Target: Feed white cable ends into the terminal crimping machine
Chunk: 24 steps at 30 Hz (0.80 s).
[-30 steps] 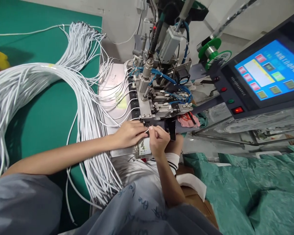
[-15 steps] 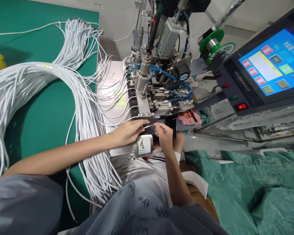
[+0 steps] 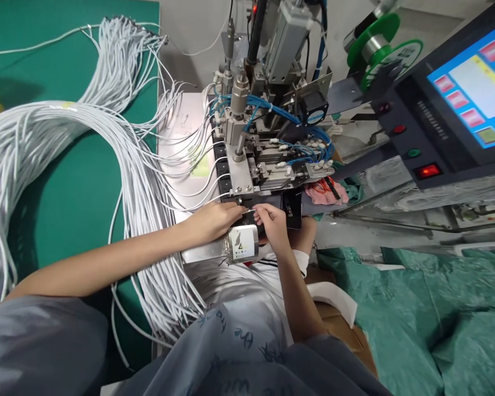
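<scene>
Just in front of the machine point(image 3: 241, 170), both hands meet at the end of a white cable point(image 3: 250, 210). My left hand point(image 3: 214, 221) is closed around the cable, its fingertips near the stripped end. My right hand point(image 3: 271, 220) pinches the thin wires at that end; the fingers cover most of them. Below the hands sits a small container with a white label point(image 3: 243, 243). Other white cables point(image 3: 198, 195) run from the left into black holders point(image 3: 225, 170) along the machine's side.
A thick bundle of white cables point(image 3: 136, 165) curves over the green table point(image 3: 78, 187). To the right stand a control screen point(image 3: 478, 88) and a green spool point(image 3: 373, 47). Pink cloth point(image 3: 319, 193) lies beside the machine, and green sheeting point(image 3: 412, 308) covers the lower right.
My right hand has drawn slightly closer to the left, and its fingers have curled more over the wire ends. The view has shifted a little, moving the screen rightward.
</scene>
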### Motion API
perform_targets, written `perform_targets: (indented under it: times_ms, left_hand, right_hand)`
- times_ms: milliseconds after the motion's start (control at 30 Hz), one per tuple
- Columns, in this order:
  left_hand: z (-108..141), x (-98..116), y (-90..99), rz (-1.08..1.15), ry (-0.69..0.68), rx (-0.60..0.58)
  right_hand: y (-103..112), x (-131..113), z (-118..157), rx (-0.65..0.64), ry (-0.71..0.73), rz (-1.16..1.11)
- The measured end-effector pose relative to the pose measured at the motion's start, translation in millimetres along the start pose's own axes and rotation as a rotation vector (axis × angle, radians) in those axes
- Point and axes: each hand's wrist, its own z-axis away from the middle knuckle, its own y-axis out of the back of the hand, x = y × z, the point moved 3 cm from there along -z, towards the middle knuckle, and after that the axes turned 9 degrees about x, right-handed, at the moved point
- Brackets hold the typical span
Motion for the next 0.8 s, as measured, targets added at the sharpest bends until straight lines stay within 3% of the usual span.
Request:
perform_targets:
  times_ms: [300,800]
  left_hand:
    - [-5.5,2.3,1.9,-0.144,-0.039,-0.16]
    - [-1.4,-1.7,-4.5,-0.25,-0.042,-0.232]
  right_hand:
    - [-7.6,4.4,-2.3,-0.03,-0.036,-0.008]
    - [-10.0,5.6,-5.5,-0.082,-0.036,0.074]
